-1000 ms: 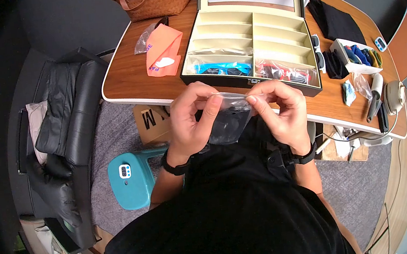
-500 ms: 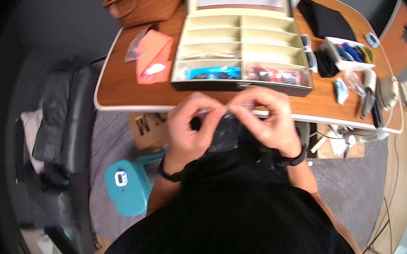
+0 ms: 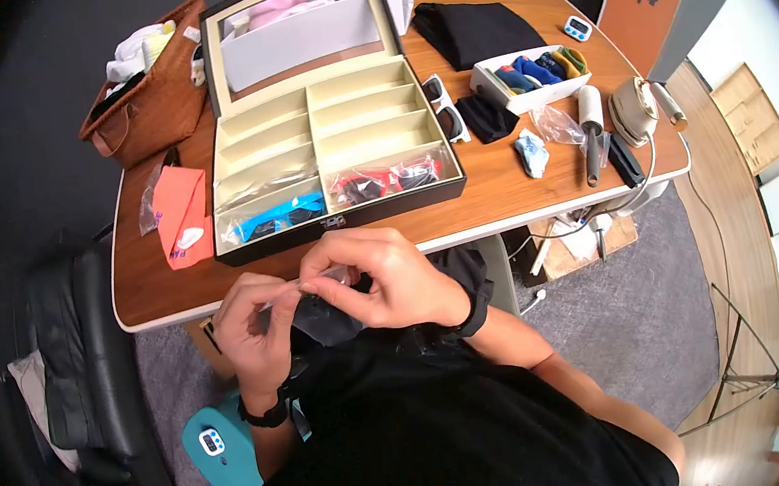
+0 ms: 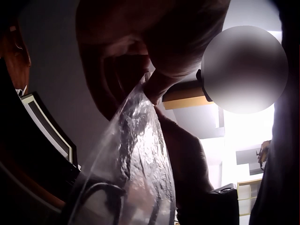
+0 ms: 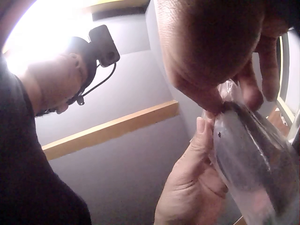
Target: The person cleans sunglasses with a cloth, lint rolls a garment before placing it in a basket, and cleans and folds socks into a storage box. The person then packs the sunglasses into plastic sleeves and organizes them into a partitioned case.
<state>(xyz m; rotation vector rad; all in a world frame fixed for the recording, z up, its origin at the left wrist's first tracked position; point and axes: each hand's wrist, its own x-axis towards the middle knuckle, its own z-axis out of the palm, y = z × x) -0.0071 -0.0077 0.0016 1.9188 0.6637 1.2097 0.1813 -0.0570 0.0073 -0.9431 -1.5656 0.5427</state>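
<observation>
Both hands hold a clear plastic bag (image 3: 325,322) with a dark thing inside, close in front of the torso and below the table's front edge. My left hand (image 3: 257,337) pinches its top edge between thumb and fingers. Right beside it, my right hand (image 3: 388,276) pinches the same edge, fingertips almost meeting. In the left wrist view a dark curved outline shows through the bag (image 4: 140,154). Just beyond the hands stands an open display case (image 3: 340,224) with cream compartments. Blue sunglasses (image 3: 278,219) and red sunglasses (image 3: 388,182), both in plastic, lie in its front compartments.
An orange cloth pouch (image 3: 182,213) lies left of the case, before a woven basket (image 3: 161,106). To the right are white sunglasses (image 3: 448,113), a white box (image 3: 549,90) of rolled cloths, a lint roller (image 3: 590,117) and headphones (image 3: 632,113). A teal stool (image 3: 221,450) stands lower left.
The head view has turned, so the table and hands sit further left in it. The fingertips have come together along the bag's edge, which was stretched between them one second ago.
</observation>
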